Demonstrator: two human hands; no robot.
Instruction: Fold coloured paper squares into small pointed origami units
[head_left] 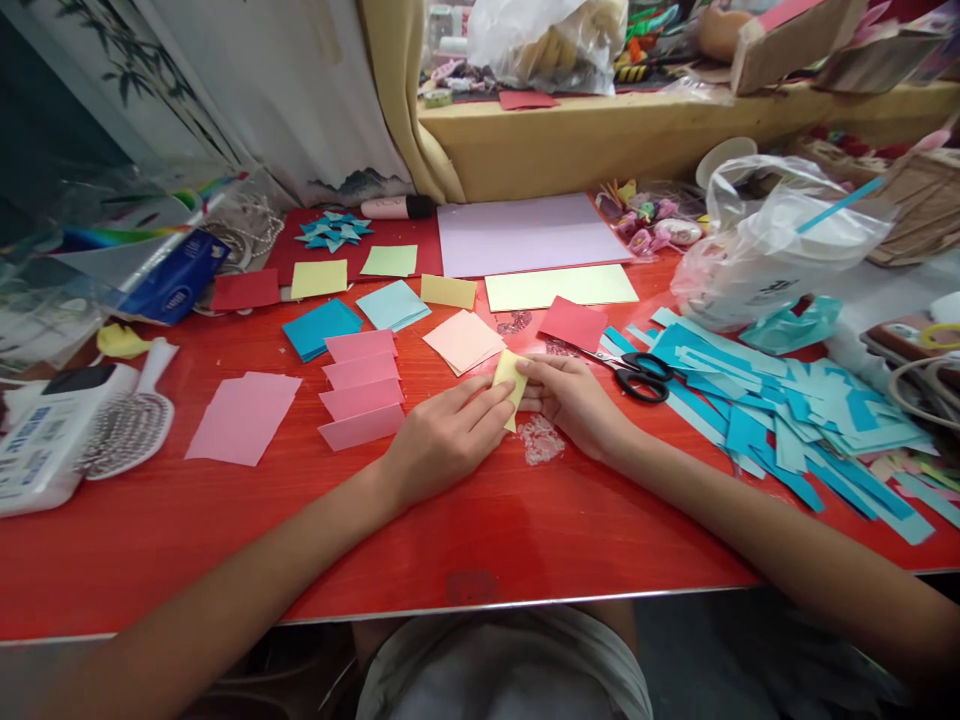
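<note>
A small folded yellow piece of paper [510,378] is held between my two hands over the red table [420,540]. My left hand [454,428] lies on its left side, fingers pressed together against the paper. The thumb and fingertips of my right hand [574,400] pinch its upper right edge. Just left of my left hand stand several folded pink paper pieces [364,400] in a column. Peach paper squares [463,340] lie behind the yellow paper. Black-handled scissors [641,378] rest right of my right hand, their blades partly under a red paper square [572,323].
Many blue paper strips [795,400] cover the table's right side. Flat pink sheets [244,418], a hairbrush [135,430] and a white bottle [64,435] lie left. Blue squares [321,328], a lilac sheet [525,235] and a blue paper star [334,232] are farther back. A plastic bag [780,250] stands right.
</note>
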